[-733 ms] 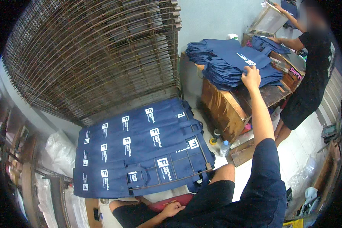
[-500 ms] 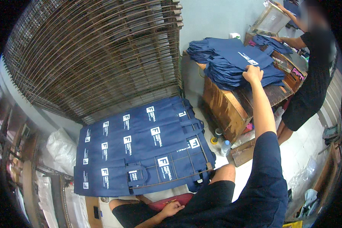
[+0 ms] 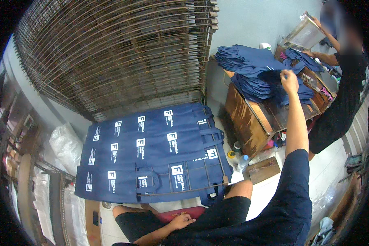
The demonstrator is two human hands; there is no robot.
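My right hand (image 3: 289, 80) reaches out to a pile of navy blue fabric bags (image 3: 258, 69) on a wooden table (image 3: 258, 117) at the right and pinches the edge of the top bag. My left hand (image 3: 181, 222) rests loosely on my thigh, holding nothing. In front of me a wire rack shelf (image 3: 184, 188) is covered with rows of navy bags with white square prints (image 3: 151, 156), overlapping one another.
A tall stack of wire drying racks (image 3: 119, 53) rises behind the laid-out bags. Another person (image 3: 340, 82) in black works at the far side of the table with a framed screen (image 3: 303, 35). Bottles (image 3: 240, 158) and a wooden block (image 3: 263, 170) lie on the floor by the table.
My right hand has shifted slightly along the bag pile and now grips the top bag's edge. My left hand stays on my thigh.
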